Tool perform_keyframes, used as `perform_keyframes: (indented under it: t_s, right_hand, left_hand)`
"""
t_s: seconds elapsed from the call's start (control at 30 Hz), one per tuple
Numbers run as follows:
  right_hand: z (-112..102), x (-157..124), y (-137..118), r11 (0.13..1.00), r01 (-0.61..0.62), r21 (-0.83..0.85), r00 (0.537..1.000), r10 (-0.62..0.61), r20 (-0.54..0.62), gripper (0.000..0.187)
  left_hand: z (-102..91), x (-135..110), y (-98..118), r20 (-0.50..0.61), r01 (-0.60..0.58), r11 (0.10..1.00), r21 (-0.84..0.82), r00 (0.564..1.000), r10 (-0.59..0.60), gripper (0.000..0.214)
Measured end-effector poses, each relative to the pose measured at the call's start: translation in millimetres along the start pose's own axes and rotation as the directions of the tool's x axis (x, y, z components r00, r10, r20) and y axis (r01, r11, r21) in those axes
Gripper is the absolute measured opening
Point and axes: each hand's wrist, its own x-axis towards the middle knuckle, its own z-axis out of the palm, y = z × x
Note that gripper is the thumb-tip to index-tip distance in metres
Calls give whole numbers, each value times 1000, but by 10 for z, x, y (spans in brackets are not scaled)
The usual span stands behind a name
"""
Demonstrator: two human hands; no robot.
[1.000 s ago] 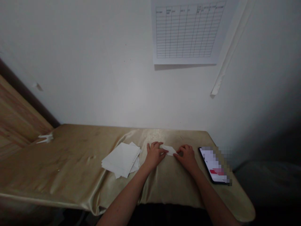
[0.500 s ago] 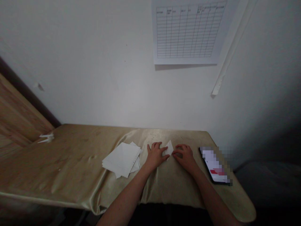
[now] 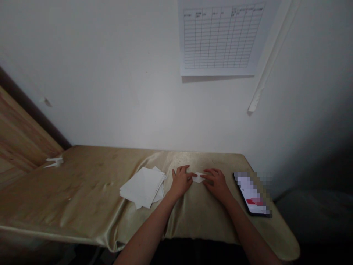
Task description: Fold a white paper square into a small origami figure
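Note:
A small folded piece of white paper (image 3: 198, 177) lies on the table's gold satin cloth (image 3: 82, 191), between my two hands. My left hand (image 3: 180, 181) rests on the cloth with its fingers bent, the fingertips pressing the paper's left edge. My right hand (image 3: 216, 182) lies palm down with its fingers pressing the paper's right edge. Most of the paper is hidden under the fingers.
A loose stack of white sheets (image 3: 143, 187) lies left of my left hand. A phone (image 3: 252, 194) with a lit screen lies at the right. A small white paper shape (image 3: 54, 162) sits at the far left. A gridded chart (image 3: 220, 36) hangs on the wall.
The paper piece was lifted and tipped up between my fingers half a second ago; now it lies flat and smaller on the cloth, with both hands pressing it.

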Motion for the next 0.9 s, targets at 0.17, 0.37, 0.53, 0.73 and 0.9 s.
perform_keyframes:
  t_s: [0.17,0.37,0.53,0.73,0.9]
  right_hand:
    - [39,14,-20,998,60,-12,998,-60,15,20]
    - [58,39,-47,997,72,-30,997,-72,4,13]
    - [67,33,-37,997,82,-6,997,-82,0,14]
    - [84,55,-30,998,65,-12,998,-65,-5,13]
    - [87,57,-42,998,56,-13,998,-56,-22,12]
  left_hand:
    - [-25,19,-17,33,-7,1000,-7,999,8,29]
    - [-49,35,-44,59,-12,1000,-4,998,12,32]
    - [-57,41,-54,50,-25,999,-23,998,26,22]
    - [-76,50,-58,56,-23,999,-25,998,24,23]
    - [-74,43,-71,53,-42,999,-29,998,43,20]
